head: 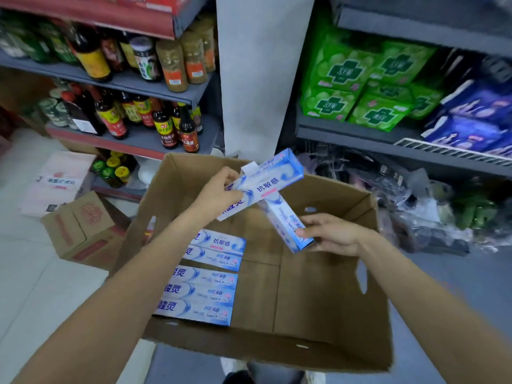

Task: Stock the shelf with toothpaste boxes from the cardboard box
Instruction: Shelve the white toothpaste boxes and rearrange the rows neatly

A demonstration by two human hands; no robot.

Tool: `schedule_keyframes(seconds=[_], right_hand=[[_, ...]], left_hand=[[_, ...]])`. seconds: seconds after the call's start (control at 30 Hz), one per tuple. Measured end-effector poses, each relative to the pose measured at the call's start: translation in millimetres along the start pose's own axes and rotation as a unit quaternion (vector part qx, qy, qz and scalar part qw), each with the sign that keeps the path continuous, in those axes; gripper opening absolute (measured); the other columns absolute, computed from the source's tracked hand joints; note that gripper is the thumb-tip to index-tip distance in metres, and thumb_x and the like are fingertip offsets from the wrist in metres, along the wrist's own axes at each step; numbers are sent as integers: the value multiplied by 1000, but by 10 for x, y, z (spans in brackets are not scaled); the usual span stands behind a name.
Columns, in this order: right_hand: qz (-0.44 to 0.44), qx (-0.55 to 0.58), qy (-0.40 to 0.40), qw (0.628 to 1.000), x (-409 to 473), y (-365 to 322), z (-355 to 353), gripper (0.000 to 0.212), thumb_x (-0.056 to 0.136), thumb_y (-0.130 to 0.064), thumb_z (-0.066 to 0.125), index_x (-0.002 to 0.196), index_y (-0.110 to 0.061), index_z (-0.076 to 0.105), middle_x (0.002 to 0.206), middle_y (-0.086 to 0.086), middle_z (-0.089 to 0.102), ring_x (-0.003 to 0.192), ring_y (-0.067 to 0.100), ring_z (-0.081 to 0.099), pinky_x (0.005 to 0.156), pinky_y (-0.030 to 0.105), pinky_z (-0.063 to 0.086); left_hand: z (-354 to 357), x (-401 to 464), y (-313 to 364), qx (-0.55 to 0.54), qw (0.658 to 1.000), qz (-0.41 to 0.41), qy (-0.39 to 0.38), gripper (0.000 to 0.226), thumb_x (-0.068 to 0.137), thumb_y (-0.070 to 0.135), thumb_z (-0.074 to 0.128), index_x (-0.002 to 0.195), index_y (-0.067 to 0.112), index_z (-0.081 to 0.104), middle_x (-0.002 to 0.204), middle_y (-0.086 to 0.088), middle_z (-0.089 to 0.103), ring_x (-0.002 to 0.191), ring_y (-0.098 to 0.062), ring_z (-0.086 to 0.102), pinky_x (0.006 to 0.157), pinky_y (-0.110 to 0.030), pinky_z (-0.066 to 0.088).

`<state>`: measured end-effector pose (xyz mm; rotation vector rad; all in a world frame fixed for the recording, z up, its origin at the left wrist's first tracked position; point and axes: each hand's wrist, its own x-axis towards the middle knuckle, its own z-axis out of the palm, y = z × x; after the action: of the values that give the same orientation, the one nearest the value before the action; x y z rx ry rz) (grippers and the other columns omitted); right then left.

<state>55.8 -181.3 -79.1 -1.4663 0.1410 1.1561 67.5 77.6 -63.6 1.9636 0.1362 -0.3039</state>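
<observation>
Fingers of the left hand (221,189) are curled round one end of a blue and white toothpaste box (263,187), which it holds slanted above the open cardboard box (318,295). Fingers of the right hand (329,234) pinch the lower end of a second toothpaste box (288,225); this one points up and away, and its upper end goes under the first one, so the two look crossed and seem to touch there. Both hands are over the middle of the cardboard box, near each other but apart.

Inside the cardboard box, at its left side, five more toothpaste boxes (202,281) lie flat in a row, one beside the other, with the printed faces up. To the right of them the brown bottom of the box shows.

Behind, on the left, grey shelves (155,87) carry dark sauce bottles (163,126) and jars of spice (171,65). On the right shelf (360,134) stand green packs (354,87) with a cross mark, and beside them purple and blue packs (471,120). A smaller closed carton (83,231) sits on the pale floor (33,286) at the left, near a white printed bag (55,184). Under the right shelf lie goods wrapped in clear plastic (424,214), too blurred to name.
</observation>
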Motion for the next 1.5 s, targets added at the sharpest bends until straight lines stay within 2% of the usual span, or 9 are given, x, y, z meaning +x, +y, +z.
schedule_keyframes(seconds=[0.27,0.37,0.47,0.63,0.73,0.9,1.07,1.3,1.5], right_hand=[[-177,159,-47,970,-1026,-277,-600,78,60,-2,84,126,-33,57,127,7,61,106,30,64,90,52,52],[-203,95,25,974,-1447,-506,-960,63,74,-7,69,128,-34,49,129,17,57,110,38,58,86,57,51],[-256,51,130,956,-1809,-724,-1268,43,78,-31,73,115,-26,51,118,9,65,107,29,63,93,57,48],[-344,-16,243,907,-2261,-937,-1834,19,92,-21,59,110,-17,55,111,5,69,96,21,68,86,40,55],[-336,-15,313,888,-2470,-1032,-2221,7,92,-15,53,88,-13,59,88,6,69,72,16,65,67,28,50],[-335,39,353,873,-2729,-1325,-2755,15,93,-21,47,97,-10,56,83,8,64,70,23,60,71,35,49],[-383,-9,377,843,-2684,-1683,-3190,16,94,-31,53,86,-17,57,95,19,67,93,41,66,83,48,51],[-421,-104,453,779,-2313,-2509,-3862,16,93,-31,54,88,-17,60,90,11,67,79,22,62,76,37,47],[-403,-201,473,757,-2074,-3139,-4271,20,91,-31,57,94,-12,64,77,3,63,67,14,54,63,30,38]], left_hand=[[847,-114,1305,-228,968,83,-69,27,92,7,57,106,31,54,103,1,64,92,-15,64,81,-30,56],[1283,-49,1839,-246,964,92,-43,25,93,10,55,114,23,49,101,4,64,81,-8,65,66,-22,57],[1755,27,2331,-235,963,130,-25,27,93,11,56,115,24,49,110,-3,65,85,-13,66,79,-32,56],[2429,202,3006,-170,969,178,23,26,90,16,61,114,19,51,110,-3,66,87,-15,67,81,-35,56],[2642,340,3290,-121,972,195,42,20,88,16,64,106,18,55,98,1,66,75,-4,63,69,-19,53],[2668,668,3698,8,973,198,118,24,86,30,67,101,15,54,91,6,61,77,-14,60,57,-22,42],[2575,1319,4022,108,950,219,197,38,83,34,68,113,23,49,113,3,63,99,-26,54,76,-33,42],[2355,2630,4511,309,922,182,147,55,85,34,68,136,34,48,133,-1,55,124,-26,48,106,-45,33],[2214,3492,4812,507,845,149,82,54,92,34,57,141,42,36,149,2,37,139,-24,29,112,-50,17]])
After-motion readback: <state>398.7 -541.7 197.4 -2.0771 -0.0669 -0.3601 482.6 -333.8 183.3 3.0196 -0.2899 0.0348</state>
